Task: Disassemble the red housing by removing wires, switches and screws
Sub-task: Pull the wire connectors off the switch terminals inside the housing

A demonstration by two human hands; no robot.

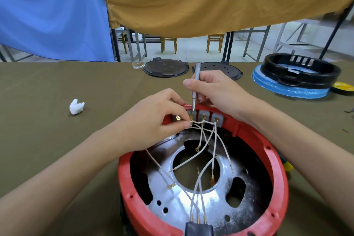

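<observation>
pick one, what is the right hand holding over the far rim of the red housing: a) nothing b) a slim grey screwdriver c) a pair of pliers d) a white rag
b: the right hand grips a slim grey screwdriver, its tip down at the terminals on the red housing rim.

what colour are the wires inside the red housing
White wires with brass-coloured terminals, seen in the head view.

The red housing [275,151] runs off the bottom edge.
</observation>
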